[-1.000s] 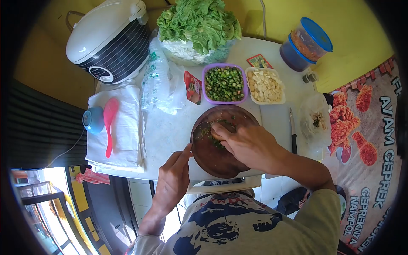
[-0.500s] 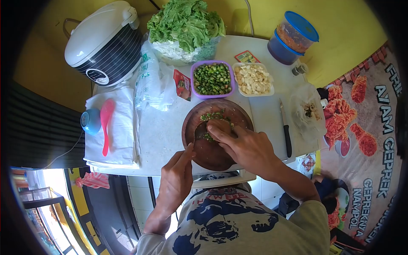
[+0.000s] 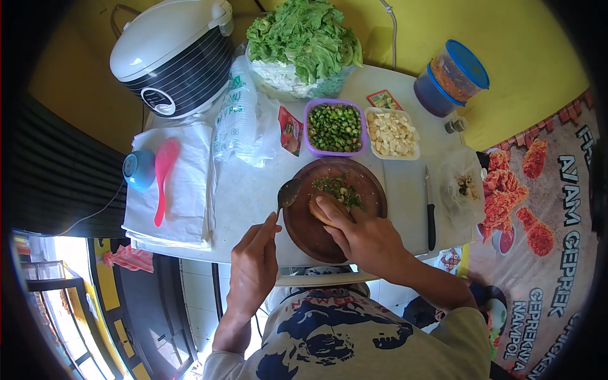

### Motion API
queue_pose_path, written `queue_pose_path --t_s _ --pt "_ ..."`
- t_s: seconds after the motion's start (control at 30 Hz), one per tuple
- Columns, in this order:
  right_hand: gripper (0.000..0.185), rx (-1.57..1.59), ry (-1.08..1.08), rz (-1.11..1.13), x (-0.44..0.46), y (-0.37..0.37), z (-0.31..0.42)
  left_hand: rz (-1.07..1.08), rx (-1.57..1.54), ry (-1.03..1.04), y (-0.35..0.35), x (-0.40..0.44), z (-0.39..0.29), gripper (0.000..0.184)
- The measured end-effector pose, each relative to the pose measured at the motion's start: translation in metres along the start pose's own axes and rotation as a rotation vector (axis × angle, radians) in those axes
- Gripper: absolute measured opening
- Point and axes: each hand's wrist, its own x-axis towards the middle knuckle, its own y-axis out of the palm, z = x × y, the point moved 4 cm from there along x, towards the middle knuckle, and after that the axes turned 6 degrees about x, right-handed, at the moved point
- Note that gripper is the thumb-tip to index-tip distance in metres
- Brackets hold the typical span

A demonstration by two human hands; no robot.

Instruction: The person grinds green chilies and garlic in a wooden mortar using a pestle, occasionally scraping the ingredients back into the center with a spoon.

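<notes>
The left hand (image 3: pixel 254 259) is pinching the thin handle of a dark metal spoon (image 3: pixel 289 192) between nearly closed thumb and fingers, and the spoon's bowl is hanging just beyond those fingertips, overlapping the left rim of a round, reddish-brown mortar (image 3: pixel 372 209); whether it is touching the rim, I cannot tell. The right hand (image 3: pixel 370 244) is curling around a rounded, light-brown pestle (image 3: pixel 324 212), its fingers opening only as wide as the pestle, though the undersides of those fingers are hiding from view. The pestle is tilting inside the mortar, directly under the right fingertips.

Just beyond those fingertips, a loose heap of chopped green and pale bits (image 3: pixel 335 188) is lying on the mortar's floor. Some of it is looking broken, with flecks spreading around, but separate pieces are showing and no smooth paste is forming, so the crushing is probably standing partway, with coarse pieces remaining. Farther beyond the right fingers, a square purple plastic tub (image 3: pixel 335 153) is holding plenty of cut green chillies (image 3: pixel 334 126), and beside it a white plastic tub (image 3: pixel 396 157) is holding pale peeled cloves (image 3: pixel 391 133), all of these sitting uncrushed
</notes>
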Motion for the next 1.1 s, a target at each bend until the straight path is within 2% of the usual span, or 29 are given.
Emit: queue_pose_path --t_s 0.03,0.1,0.2,0.3,0.53,0.6,0.73,0.8,0.83,0.87,0.93,1.07,1.1 --pt "0.058 0.000 -0.002 0.005 0.013 -0.007 0.001 -0.009 -0.005 0.013 0.000 0.001 0.002 0.033" --pt "0.053 -0.004 0.003 0.203 0.032 -0.014 0.002 -0.013 -0.017 0.008 0.002 0.000 0.003 0.033" --pt "0.050 -0.026 -0.021 0.316 0.029 -0.021 -0.002 0.004 -0.045 0.008 0.002 0.002 0.002 0.034" --pt "0.051 -0.038 0.014 0.373 0.035 -0.018 -0.005 0.072 -0.062 0.014 0.003 0.000 0.002 0.041" --pt "0.052 0.008 -0.047 0.371 0.042 -0.021 -0.002 0.076 -0.036 -0.011 0.007 0.000 -0.004 0.041" --pt "0.051 -0.056 0.095 0.461 0.044 -0.017 0.003 0.085 -0.001 0.001 0.006 0.002 -0.008 0.041" --pt "0.051 0.142 0.008 0.423 0.036 -0.011 -0.033 0.063 0.018 -0.005 0.006 0.004 -0.003 0.040" --pt "0.052 0.449 -0.184 0.093 0.033 -0.011 -0.054 0.036 0.009 0.084 0.015 0.013 -0.001 0.040" --pt "0.052 0.428 -0.318 -0.079 0.036 -0.011 -0.059 0.036 -0.012 0.104 0.020 0.018 -0.002 0.040" --pt "0.052 0.427 -0.321 -0.073 0.028 -0.017 -0.067 0.031 -0.014 0.100 0.027 0.025 -0.004 0.040" --pt "0.055 0.909 0.458 0.201 0.015 -0.030 -0.076 0.055 -0.051 0.114 0.037 0.035 -0.010 0.037" --pt "0.058 1.056 0.756 0.170 0.001 -0.039 -0.086 0.178 -0.063 0.203 0.041 0.042 -0.018 0.039" --pt "0.058 1.058 0.761 0.165 0.000 -0.037 -0.088 0.211 -0.078 0.230 0.040 0.037 -0.021 0.040"
